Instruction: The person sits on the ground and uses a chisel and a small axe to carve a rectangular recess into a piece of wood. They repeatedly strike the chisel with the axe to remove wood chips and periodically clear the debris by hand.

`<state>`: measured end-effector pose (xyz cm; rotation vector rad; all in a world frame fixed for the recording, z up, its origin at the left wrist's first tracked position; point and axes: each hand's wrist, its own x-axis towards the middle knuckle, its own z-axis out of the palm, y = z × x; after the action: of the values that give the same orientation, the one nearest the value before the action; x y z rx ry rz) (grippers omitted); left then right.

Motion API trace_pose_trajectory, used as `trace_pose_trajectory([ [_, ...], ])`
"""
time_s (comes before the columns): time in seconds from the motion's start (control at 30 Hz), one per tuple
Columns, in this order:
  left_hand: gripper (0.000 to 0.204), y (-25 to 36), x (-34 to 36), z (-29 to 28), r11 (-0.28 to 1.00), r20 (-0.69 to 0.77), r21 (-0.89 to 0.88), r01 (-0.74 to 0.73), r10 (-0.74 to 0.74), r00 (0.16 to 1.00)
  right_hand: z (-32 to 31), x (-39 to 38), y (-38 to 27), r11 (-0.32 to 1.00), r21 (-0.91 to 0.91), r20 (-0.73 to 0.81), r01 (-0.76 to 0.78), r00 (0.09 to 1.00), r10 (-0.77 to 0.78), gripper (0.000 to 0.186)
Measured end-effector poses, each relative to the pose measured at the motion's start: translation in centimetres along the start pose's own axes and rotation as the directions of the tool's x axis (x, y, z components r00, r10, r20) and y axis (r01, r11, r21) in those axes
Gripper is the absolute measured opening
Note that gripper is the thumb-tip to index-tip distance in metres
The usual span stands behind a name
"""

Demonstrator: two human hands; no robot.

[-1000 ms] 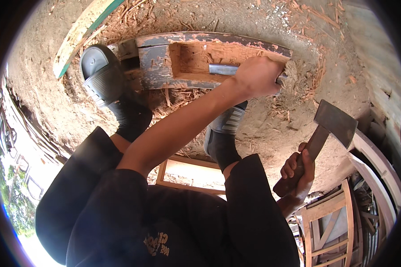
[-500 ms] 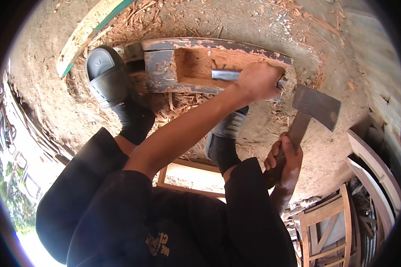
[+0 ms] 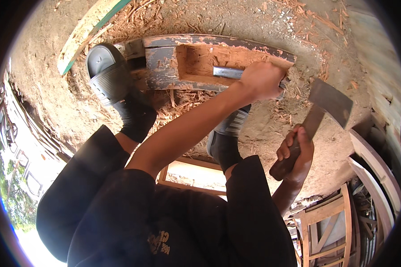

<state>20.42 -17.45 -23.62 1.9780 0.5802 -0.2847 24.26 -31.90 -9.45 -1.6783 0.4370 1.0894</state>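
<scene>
My left hand (image 3: 263,81) is closed round a chisel, and its flat metal blade (image 3: 228,72) sticks out to the left into a hollow cut in a wooden block (image 3: 162,71). The fist hides the chisel's middle; a bit of its other end shows at the right. The block has worn dark paint outside and bare reddish wood in the hollow. On the right, my right hand (image 3: 298,149) grips the wooden handle of a hatchet (image 3: 330,103). The broad metal head is raised, apart from the chisel and the block.
My feet in dark sandals (image 3: 104,66) are by the block's near side. Wood chips (image 3: 182,100) litter the dirt ground. A green-edged plank (image 3: 82,38) lies at the far left. Wooden frames (image 3: 327,218) and curved boards (image 3: 374,171) stand at the right, beside a corrugated wall (image 3: 374,66).
My right hand and the hatchet have moved to the right, away from the chisel. My left hand stays closed on the chisel at nearly the same place.
</scene>
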Motion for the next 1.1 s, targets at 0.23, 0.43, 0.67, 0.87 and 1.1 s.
trace_pose_trajectory([
  [0.23, 0.022, -0.2, -0.1, 0.1, 1.000, -0.019, -0.026, -0.008, 0.008, 1.000, -1.0, -0.3, 0.5, 0.974, -0.207, 0.051, -0.093, 0.993, 0.106, 0.021],
  [0.43, 0.022, -0.3, 0.2, 0.4, 1.000, -0.063, -0.027, -0.008, 0.007, 0.998, -0.9, 1.3, 0.0, 0.983, 0.178, -0.048, 0.039, 0.998, -0.031, 0.021],
  [0.67, 0.022, 0.0, -0.4, -0.6, 1.000, -0.018, -0.013, 0.002, -0.002, 1.000, -2.1, 0.4, 0.0, 0.971, -0.226, 0.081, -0.084, 0.991, 0.104, 0.018],
  [0.87, 0.023, -0.4, 0.1, 0.5, 1.000, -0.070, 0.003, -0.006, 0.006, 0.998, -0.1, 2.1, 1.5, 0.995, 0.085, -0.103, 0.046, 0.994, -0.037, 0.016],
  [1.1, 0.023, -1.1, -0.6, 0.5, 0.999, -0.098, 0.034, -0.039, 0.042, 0.994, -1.5, 1.2, 2.1, 0.987, -0.093, 0.088, -0.133, 0.986, 0.142, 0.016],
])
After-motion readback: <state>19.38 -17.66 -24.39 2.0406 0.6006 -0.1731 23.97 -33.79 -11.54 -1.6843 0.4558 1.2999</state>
